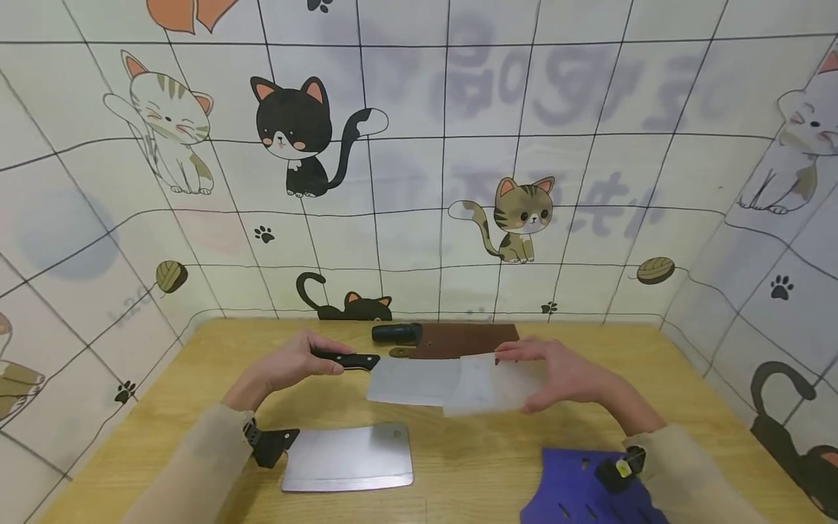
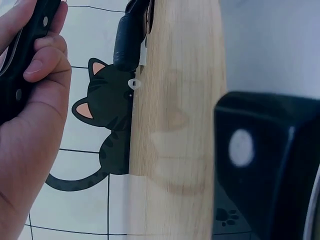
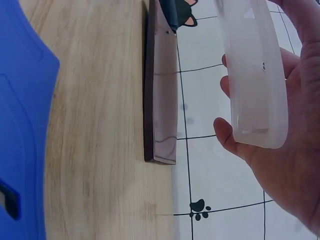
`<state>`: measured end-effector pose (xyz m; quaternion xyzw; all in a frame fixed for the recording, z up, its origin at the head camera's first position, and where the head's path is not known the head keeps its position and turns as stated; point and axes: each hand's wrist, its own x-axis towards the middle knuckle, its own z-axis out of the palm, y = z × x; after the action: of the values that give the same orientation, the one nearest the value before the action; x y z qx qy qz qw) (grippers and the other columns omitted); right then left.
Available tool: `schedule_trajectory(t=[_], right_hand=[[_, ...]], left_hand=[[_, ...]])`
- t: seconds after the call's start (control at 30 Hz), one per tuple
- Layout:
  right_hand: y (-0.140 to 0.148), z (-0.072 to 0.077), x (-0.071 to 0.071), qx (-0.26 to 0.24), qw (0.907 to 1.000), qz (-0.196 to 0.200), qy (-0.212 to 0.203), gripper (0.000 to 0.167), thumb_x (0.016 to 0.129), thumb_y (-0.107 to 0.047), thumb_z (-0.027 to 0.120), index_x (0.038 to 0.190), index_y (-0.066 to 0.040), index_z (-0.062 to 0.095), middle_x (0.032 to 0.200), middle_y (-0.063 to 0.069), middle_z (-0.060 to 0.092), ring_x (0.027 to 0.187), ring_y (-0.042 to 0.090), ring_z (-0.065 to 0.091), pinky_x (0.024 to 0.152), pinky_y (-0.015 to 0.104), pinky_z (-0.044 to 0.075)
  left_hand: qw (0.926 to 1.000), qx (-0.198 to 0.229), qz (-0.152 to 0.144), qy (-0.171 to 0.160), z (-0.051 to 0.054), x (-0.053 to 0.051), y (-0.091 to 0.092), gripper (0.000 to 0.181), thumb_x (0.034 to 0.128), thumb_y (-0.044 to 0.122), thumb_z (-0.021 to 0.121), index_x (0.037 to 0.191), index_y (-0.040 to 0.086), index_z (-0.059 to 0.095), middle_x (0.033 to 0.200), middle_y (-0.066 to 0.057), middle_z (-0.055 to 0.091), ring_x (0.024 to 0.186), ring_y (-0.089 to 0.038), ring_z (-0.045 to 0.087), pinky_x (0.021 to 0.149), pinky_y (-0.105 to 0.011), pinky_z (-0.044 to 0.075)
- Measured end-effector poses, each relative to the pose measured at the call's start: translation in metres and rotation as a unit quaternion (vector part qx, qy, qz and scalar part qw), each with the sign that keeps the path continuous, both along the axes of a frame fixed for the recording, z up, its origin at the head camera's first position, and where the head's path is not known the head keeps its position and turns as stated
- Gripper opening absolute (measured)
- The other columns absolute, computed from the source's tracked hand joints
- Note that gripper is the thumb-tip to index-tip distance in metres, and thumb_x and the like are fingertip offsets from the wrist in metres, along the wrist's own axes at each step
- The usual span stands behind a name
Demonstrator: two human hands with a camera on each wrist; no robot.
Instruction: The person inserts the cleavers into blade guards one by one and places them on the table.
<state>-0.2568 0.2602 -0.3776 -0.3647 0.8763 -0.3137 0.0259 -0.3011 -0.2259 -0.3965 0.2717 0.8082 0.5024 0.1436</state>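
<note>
1. If you counted blades, you got two cleavers: one (image 1: pixel 414 381) gripped up off the table (image 1: pixel 458 473), the second cleaver (image 1: pixel 350 458) flat on the wood, closer to the person.
2. Also one black-handled knife (image 1: pixel 448 340) at the back (brown sheath or brown blade, couldn't tell), one frosted plastic cover (image 1: pixel 494 386) and one blue slab (image 1: pixel 579 484), front right.
3. The cover's left edge overlapped the gripped blade's end. How far inside the blade went, couldn't tell.
4. Room-wise, a strip of wood showed between the two cleavers; the back was tighter, with that knife lying right by the table's rear edge.
5. Left hand (image 1: pixel 313 355): fingers curled round the black handle. Right hand (image 1: pixel 563 371): thumb on the near edge, fingers on the far one, pinching the cover. Both forearms angled inward.
</note>
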Motion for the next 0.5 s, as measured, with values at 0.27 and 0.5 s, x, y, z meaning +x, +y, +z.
schedule_trajectory(t=[0.27,0.5], right_hand=[[-0.005,0.002,-0.005,0.002,0.9998,-0.003,0.02,0.074,0.071,-0.032,0.091,0.138,-0.012,0.067,0.142,0.007,0.06,0.125,0.03,0.05,0.092,0.045,0.044],[-0.011,0.003,-0.007,-0.013,0.9997,-0.015,0.017,0.073,0.069,-0.032,0.091,0.135,-0.011,0.069,0.141,0.006,0.06,0.126,0.033,0.05,0.093,0.049,0.043]], left_hand=[[0.9994,-0.027,0.02,-0.009,0.006,0.001,0.022,0.036,0.0915,0.02,0.078,0.126,0.008,0.075,0.121,-0.008,0.072,0.102,-0.019,0.06,0.087,-0.036,0.046],[0.9997,0.009,0.021,-0.013,0.006,0.001,0.042,0.035,0.0916,0.013,0.077,0.125,0.004,0.074,0.117,-0.011,0.074,0.102,-0.019,0.064,0.09,-0.035,0.048]])
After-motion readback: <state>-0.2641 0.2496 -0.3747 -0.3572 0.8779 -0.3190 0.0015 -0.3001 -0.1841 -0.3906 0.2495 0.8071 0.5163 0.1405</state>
